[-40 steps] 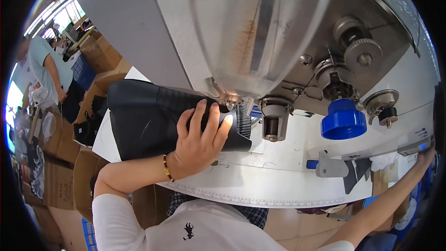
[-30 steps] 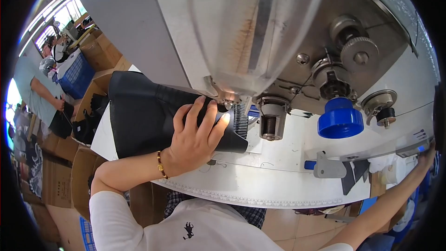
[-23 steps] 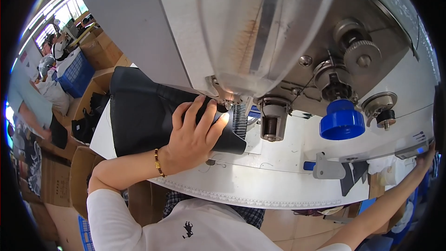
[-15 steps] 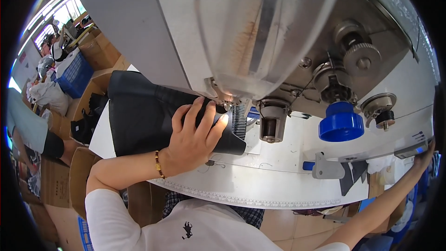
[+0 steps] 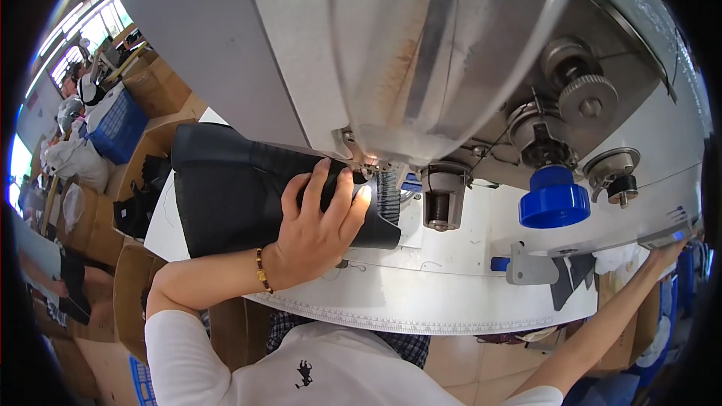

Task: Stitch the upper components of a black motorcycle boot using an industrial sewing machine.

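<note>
A black piece of fabric or soft leather (image 5: 218, 199) lies on the white machine table, its right end under the needle area of a sewing machine (image 5: 301, 53). My left hand (image 5: 320, 225) rests flat on this piece with fingers slightly apart, their tips close to the presser foot area (image 5: 368, 169). A small light shines beside the fingertips. Right of them is a dark ribbed strip (image 5: 388, 195) at the edge of the piece. My right hand (image 5: 666, 254) reaches to a small panel (image 5: 665, 234) on the machine's right end; its fingers are mostly hidden there.
A blue knob (image 5: 555, 199) and metal thread tensioners (image 5: 590, 98) stick out from the machine. Dark scraps (image 5: 568, 282) lie at the table's right. Cardboard boxes (image 5: 154, 86) and a blue crate (image 5: 120, 131) stand at left. Another person (image 5: 49, 263) is at the far left.
My left hand and the black piece have hardly moved. My right hand stays at the panel, while the view shifts slightly. The other person at the left has moved lower in the view.
</note>
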Demonstrator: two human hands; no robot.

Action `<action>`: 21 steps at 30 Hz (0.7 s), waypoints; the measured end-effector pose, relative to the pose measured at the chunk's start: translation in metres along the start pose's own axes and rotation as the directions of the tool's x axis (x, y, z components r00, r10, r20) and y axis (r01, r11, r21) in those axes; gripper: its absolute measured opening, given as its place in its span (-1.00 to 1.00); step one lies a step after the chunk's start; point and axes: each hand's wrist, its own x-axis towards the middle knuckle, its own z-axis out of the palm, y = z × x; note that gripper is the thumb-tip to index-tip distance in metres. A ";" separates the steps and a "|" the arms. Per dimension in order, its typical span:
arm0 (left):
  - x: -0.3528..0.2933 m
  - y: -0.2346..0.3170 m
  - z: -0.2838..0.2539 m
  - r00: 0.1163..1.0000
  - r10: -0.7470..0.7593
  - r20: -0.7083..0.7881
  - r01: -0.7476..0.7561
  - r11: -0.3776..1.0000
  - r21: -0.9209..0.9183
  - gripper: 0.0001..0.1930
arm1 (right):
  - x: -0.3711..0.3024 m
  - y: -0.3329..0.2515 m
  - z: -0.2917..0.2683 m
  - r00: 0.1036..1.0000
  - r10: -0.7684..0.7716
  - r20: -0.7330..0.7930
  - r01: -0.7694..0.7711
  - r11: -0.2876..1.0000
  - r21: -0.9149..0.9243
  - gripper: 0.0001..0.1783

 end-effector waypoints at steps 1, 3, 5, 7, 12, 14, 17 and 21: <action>0.000 0.000 0.000 1.000 0.002 -0.001 -0.002 1.000 -0.003 -0.71 | -0.001 0.000 -0.003 1.000 -0.008 -0.022 0.007 0.999 -0.037 -0.47; 0.000 -0.001 0.001 1.000 0.001 -0.009 -0.001 1.000 0.009 -0.71 | -0.002 -0.003 -0.008 0.997 -0.031 -0.067 0.023 0.994 -0.109 -0.48; 0.000 -0.001 0.001 1.000 -0.003 0.010 0.003 1.000 0.018 -0.71 | -0.046 -0.004 0.004 0.982 -0.166 -0.095 0.145 0.969 -0.203 -0.54; 0.000 0.000 0.001 1.000 -0.002 0.010 0.002 1.000 0.013 -0.71 | -0.089 -0.015 0.005 0.933 -0.340 -0.114 0.310 0.925 -0.219 -0.65; 0.001 -0.001 -0.003 0.999 0.002 0.045 -0.001 1.000 -0.014 -0.65 | -0.227 0.008 0.008 0.736 -0.532 0.418 0.677 0.593 -0.437 -0.81; 0.002 -0.004 -0.005 0.998 0.010 0.066 -0.007 0.999 -0.038 -0.61 | -0.296 0.020 0.015 0.885 -0.078 0.458 0.142 0.984 -0.106 -0.91; 0.001 -0.007 -0.005 0.995 0.013 0.103 -0.005 0.997 -0.071 -0.51 | -0.374 0.018 0.059 0.453 -0.030 0.891 0.095 0.995 -0.015 -0.90; 0.001 -0.008 -0.006 0.993 0.012 0.118 0.008 0.986 -0.164 -0.35 | -0.426 0.025 0.083 0.194 0.299 0.934 -0.120 0.952 -0.280 -0.78</action>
